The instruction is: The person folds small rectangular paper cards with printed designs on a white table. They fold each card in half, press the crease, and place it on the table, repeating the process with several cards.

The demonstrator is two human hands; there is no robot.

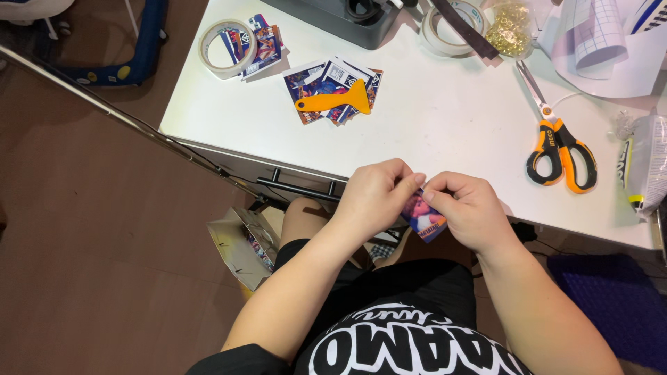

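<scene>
Glossy and bright, a small card (424,219) sits pinched between my left hand (379,194) and right hand (469,212), just off the table (445,125) edge above my lap. I judge I'm picking at its top edge; that wants a fine fingertip pinch. Scraper (333,103) on more cards, scissors (561,146) and tape (226,47) lie well clear.
</scene>
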